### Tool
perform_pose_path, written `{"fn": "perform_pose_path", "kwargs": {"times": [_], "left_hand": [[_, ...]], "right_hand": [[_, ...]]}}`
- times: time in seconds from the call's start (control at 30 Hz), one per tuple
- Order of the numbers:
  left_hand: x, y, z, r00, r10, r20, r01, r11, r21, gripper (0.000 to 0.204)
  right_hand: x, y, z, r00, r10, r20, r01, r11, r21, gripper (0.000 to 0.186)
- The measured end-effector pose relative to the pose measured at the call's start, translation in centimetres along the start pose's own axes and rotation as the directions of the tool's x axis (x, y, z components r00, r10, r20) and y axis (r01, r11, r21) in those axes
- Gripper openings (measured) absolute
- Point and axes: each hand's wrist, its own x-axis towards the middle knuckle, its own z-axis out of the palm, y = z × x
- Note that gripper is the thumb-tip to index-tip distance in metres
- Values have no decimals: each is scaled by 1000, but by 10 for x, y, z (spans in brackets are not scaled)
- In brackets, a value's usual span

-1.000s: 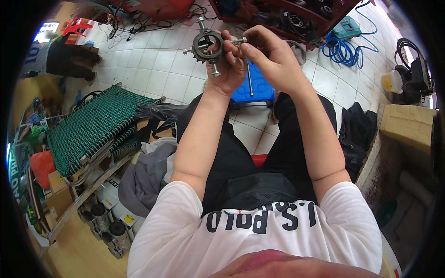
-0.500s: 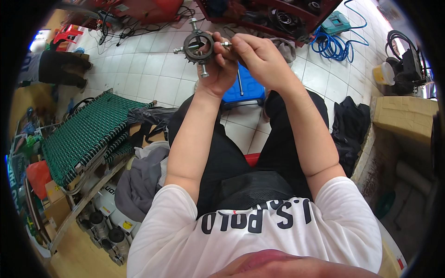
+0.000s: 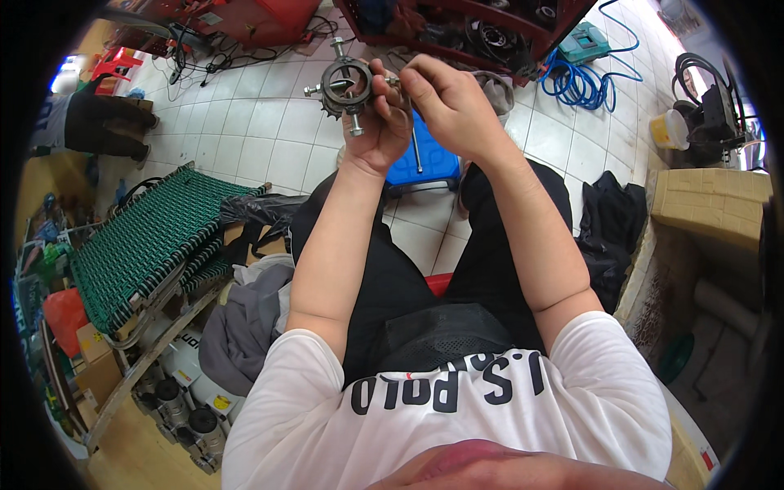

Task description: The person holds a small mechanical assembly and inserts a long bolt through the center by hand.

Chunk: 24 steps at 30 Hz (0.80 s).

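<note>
Sprocket assembly (image 3: 346,84), a dark toothed ring with silver bolts sticking out of it on several sides, is held up well above the tiled floor (image 3: 245,131), out in front of the seated person's knees. Nearest the camera is the white shirt, then the black trousers and a sliver of red seat between the thighs, with both bare forearms rising from the lower edge toward the part. The left hand (image 3: 377,131) has its grip closed around the ring's right and lower side, fingers wrapped behind it and thumb across the near face. The right hand (image 3: 453,110) sits just beside it, its fingertips (image 3: 408,80) pinched shut on a small bolt end (image 3: 390,81) that projects from the ring's right side. Below the hands, on the floor, stands a blue stool (image 3: 425,163) with a long metal rod lying across its top. To the person's left lie a grey cloth heap (image 3: 245,327) and a folded cot of green webbing (image 3: 139,245). To the right, a black garment (image 3: 608,229) is crumpled against a stack of yellowish blocks (image 3: 710,204). Farther off, a coiled blue hose (image 3: 584,82) lies by a dark red shelf rack (image 3: 457,20) holding metal parts, and a red machine with black cables stands at far left.
</note>
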Motion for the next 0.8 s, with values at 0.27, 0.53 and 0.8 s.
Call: {"fn": "perform_pose_path", "kwargs": {"times": [0.27,0.53,0.8], "left_hand": [[-8,6,-9,999,2,-51,-3,1000,-17,34],[-10,9,-9,995,50,-90,-48,999,24,32],[-9,3,1,993,77,-90,-72,996,58,35]], "right_hand": [[0,-1,2,1000,5,-13,-4,998,70,32],[2,4,2,995,100,13,-100,977,189,24],[3,-7,0,996,-78,-48,85,982,167,26]]}}
